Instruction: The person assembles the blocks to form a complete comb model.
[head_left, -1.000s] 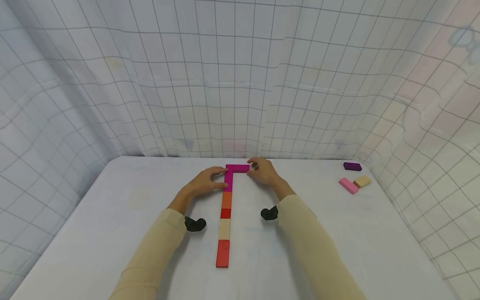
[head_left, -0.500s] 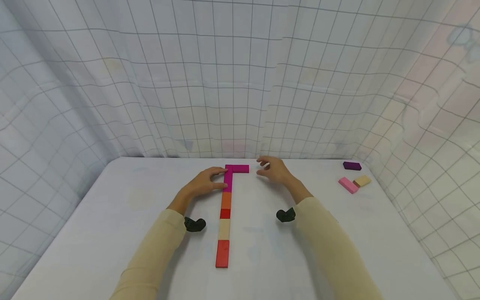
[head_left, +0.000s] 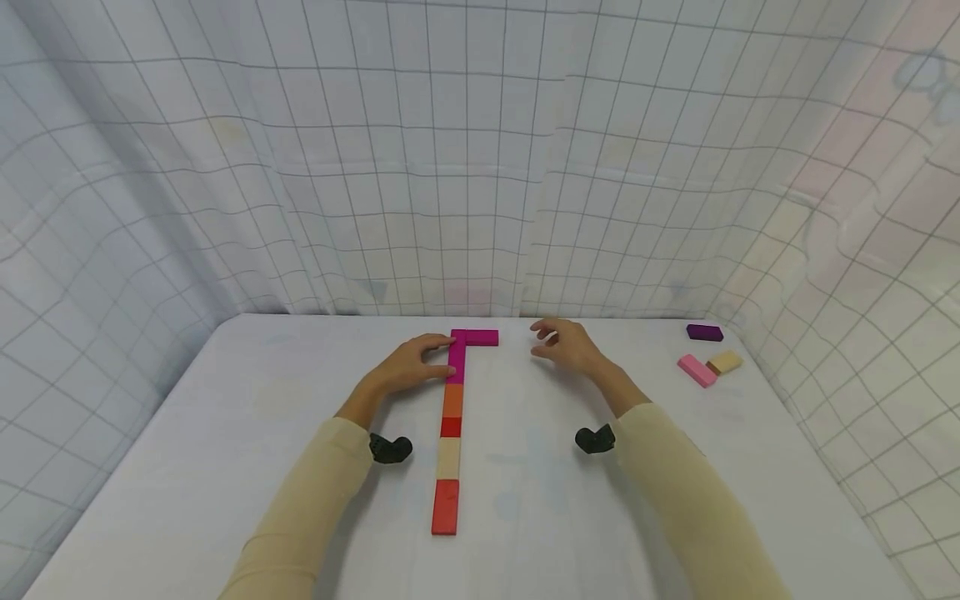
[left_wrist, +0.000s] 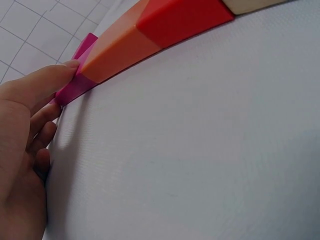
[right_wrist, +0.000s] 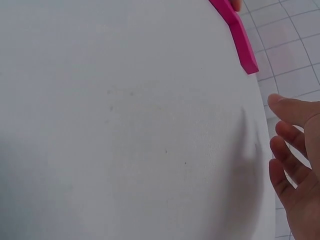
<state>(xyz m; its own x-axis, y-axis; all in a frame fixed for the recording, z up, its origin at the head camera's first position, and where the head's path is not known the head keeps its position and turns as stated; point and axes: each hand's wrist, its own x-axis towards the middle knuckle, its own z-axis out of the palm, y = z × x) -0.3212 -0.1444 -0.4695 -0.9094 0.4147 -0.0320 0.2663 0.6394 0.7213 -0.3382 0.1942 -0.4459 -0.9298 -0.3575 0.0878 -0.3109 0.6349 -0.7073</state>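
A second ago the right hand (head_left: 567, 343) had its fingers at the right end of the short magenta block (head_left: 482, 337); now it has drawn off to the right, leaving a strip of white desk (head_left: 525, 500) between them, its grip loosely curved, thumb and index finger parted, with nothing in it. The left hand (head_left: 405, 364) has not moved: thumb and index finger, spread apart, touch the long magenta block (head_left: 457, 358) along its left side. The blocks have not shifted either; the short one lies crosswise against the far end of the long one, forming a corner, while an orange block (head_left: 453, 401), a red block (head_left: 451, 427), a beige block (head_left: 449, 458) and a red-orange block (head_left: 446, 507) carry the line toward the person. The desk's far edge runs just behind that corner, with a gridded cloth (head_left: 420, 167) rising beyond. White surface stretches broadly along both sides of the row, reaching rightward to a pink block (head_left: 697, 370), a tan block (head_left: 724, 362) and a purple block (head_left: 704, 332) near the right edge.
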